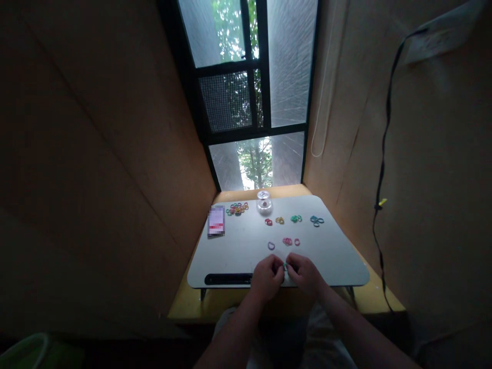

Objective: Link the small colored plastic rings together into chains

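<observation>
My left hand (270, 273) and my right hand (302, 271) meet over the front edge of a white lap table (230, 256). Their fingertips pinch a small green hair tie (285, 266) between them, mostly covered by the fingers. Just beyond lie a purple hair tie (271, 246) and a pink cluster (287, 241) with one pink tie (297, 242) beside it. Farther back, a row of small piles runs from red (268, 222) through yellow (280, 220) and green (295, 219) to teal (316, 221). A mixed-colour pile (237, 208) sits at the back left.
Behind the piles stands a clear plastic container (264, 205). A phone-like flat item (216, 221), its face blurred, lies at the left edge. The table has a black slot (228, 279) at its front. Walls close in on both sides, and a black cord (382, 169) hangs at right.
</observation>
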A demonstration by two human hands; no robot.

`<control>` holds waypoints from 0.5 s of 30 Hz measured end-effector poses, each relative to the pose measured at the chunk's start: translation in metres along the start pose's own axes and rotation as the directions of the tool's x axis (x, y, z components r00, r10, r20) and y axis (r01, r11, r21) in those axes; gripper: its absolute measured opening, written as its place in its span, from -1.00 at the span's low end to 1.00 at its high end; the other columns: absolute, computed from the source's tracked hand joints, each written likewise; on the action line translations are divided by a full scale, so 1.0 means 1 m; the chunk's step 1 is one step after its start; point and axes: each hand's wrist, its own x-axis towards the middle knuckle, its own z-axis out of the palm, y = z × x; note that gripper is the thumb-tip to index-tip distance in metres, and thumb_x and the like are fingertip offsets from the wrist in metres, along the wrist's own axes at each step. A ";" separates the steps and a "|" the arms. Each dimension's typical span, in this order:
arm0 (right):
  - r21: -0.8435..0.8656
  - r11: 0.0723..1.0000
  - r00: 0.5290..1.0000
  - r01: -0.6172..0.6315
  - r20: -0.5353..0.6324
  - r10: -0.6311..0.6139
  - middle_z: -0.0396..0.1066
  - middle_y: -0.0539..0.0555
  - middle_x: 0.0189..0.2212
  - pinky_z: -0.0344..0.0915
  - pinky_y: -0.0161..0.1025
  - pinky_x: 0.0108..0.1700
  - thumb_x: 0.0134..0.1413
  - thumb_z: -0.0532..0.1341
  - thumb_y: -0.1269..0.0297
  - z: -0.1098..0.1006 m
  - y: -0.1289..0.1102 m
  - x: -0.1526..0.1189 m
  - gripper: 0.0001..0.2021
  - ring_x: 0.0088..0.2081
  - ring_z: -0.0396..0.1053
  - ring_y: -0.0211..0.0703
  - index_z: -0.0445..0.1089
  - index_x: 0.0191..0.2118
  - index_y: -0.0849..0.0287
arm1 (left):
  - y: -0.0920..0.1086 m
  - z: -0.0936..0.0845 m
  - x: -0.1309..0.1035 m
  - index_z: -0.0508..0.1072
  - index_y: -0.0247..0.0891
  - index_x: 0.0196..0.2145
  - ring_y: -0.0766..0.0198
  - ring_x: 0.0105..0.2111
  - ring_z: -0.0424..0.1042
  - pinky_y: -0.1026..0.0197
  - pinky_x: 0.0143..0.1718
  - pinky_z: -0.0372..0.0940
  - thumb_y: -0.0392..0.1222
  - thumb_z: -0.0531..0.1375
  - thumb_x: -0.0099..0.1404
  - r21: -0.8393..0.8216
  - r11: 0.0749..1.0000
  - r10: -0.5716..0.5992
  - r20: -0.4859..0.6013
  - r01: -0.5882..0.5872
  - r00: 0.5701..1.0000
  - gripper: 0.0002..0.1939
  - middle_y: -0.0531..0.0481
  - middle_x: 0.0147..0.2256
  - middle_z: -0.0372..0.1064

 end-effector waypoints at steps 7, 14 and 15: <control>0.002 1.000 1.000 -0.003 -0.010 0.003 0.21 -0.09 -0.59 0.01 -0.33 -0.44 0.04 0.09 0.39 0.000 -0.001 -0.003 -0.89 -0.52 0.16 -0.29 0.21 -0.49 0.16 | 0.005 0.000 -0.003 0.37 -0.25 -0.39 0.34 -0.45 0.26 0.30 -0.41 0.08 -0.26 0.13 0.20 0.066 0.998 0.008 0.013 -0.009 1.000 -0.96 0.09 -0.47 0.32; -0.022 1.000 1.000 -0.004 -0.001 0.004 0.22 -0.08 -0.58 -0.01 -0.33 -0.43 0.01 0.10 0.41 -0.001 -0.005 -0.005 -0.89 -0.50 0.16 -0.28 0.21 -0.50 0.16 | 0.010 0.002 -0.007 0.35 -0.23 -0.40 0.33 -0.45 0.25 0.28 -0.41 0.04 -0.25 0.10 0.24 0.174 0.985 0.008 0.026 -0.013 1.000 -0.93 0.07 -0.45 0.32; -0.029 1.000 1.000 -0.002 -0.003 0.002 0.22 -0.08 -0.57 -0.01 -0.33 -0.43 0.01 0.10 0.40 -0.001 -0.004 -0.005 -0.89 -0.50 0.16 -0.28 0.20 -0.50 0.16 | 0.011 0.002 -0.007 0.34 -0.23 -0.40 0.33 -0.45 0.25 0.28 -0.42 0.04 -0.24 0.10 0.25 0.186 0.982 0.005 0.031 -0.011 1.000 -0.92 0.07 -0.45 0.32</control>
